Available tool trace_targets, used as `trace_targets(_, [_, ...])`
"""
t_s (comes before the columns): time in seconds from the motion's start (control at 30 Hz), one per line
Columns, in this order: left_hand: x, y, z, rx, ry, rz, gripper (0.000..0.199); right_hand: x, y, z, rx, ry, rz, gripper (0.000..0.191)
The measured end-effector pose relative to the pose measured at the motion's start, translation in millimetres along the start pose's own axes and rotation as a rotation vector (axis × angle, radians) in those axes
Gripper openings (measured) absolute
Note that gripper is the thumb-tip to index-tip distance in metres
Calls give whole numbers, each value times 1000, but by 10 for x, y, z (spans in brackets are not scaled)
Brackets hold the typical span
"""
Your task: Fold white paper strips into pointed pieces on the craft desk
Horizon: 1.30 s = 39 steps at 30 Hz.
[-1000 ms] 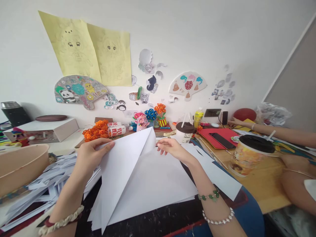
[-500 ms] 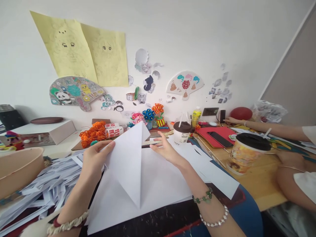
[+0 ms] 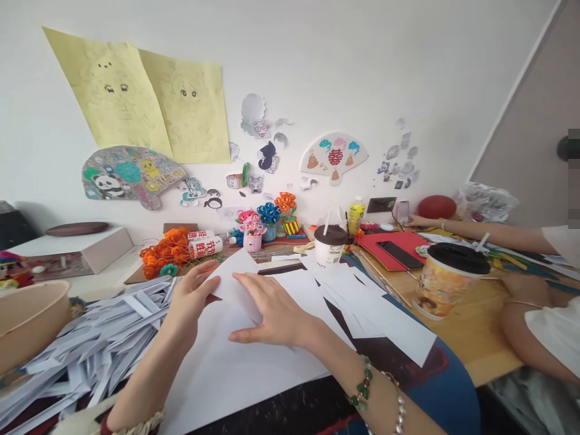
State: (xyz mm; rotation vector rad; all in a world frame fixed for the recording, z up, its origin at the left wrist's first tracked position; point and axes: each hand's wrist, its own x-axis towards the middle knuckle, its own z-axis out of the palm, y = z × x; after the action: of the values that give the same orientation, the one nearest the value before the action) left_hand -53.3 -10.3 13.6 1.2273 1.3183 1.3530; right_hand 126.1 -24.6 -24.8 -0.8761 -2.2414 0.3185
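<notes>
My left hand [image 3: 193,302] pinches the left edge of a folded white paper sheet [image 3: 236,263], thumb in front and fingers behind. Lying against the sheet's front is my right hand [image 3: 276,311], its fingers stretched out and the thumb spread low; it covers much of the fold. Beneath both hands lie larger white paper sheets [image 3: 235,380] on the dark tabletop. Just right of them, more white sheets [image 3: 385,314] are fanned out. A heap of narrow white paper strips [image 3: 104,332] sits left of my left forearm.
A lidded white cup [image 3: 329,244] with a straw stands behind the sheets. To the right are a patterned cup [image 3: 446,284], a red folder [image 3: 376,248] bearing a phone [image 3: 399,255], and another person's arm [image 3: 489,231]. A beige basin [image 3: 31,320] stands at the left, beside orange craft flowers [image 3: 165,254].
The folded paper has tilted down toward the sheets. My right hand has moved left and down onto it, having been apart at its right. The other person's hand now holds a phone upright.
</notes>
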Motion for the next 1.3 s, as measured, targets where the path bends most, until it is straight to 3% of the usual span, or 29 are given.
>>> trace_targets(0.1, [-8, -28, 48, 36, -77, 70, 49, 1, 46, 16, -43, 7, 12, 77])
trace_targets(0.23, [39, -87, 31, 140, -143, 217, 51, 16, 143, -35, 1, 134, 28, 50])
trace_targets(0.33, [87, -114, -25, 441, -124, 514, 38, 21, 199, -94, 47, 245, 62, 39])
trace_targets(0.43, [101, -119, -60, 682, -33, 800, 23, 20, 262, -146, 70, 307, 52, 31])
trace_targets(0.6, [12, -120, -17, 876, 56, 997, 18, 33, 319, -205, 6, 412, 70, 28])
trace_targets(0.73, [-76, -131, 59, 981, 32, 1160, 15, 46, 224, -233, 79, 434, -17, 41])
trace_targets(0.87, [-119, -151, 116, 974, -34, 1138, 15, 52, 124, -228, 223, 413, -19, 7])
trace_targets(1.03, [-151, -135, 144, 883, -83, 1006, 15, 54, 116, -212, 311, 421, 80, 5])
trace_targets(1.3, [-184, -74, 179, 805, -153, 873, 17, 55, 144, -194, 337, 391, 126, 5])
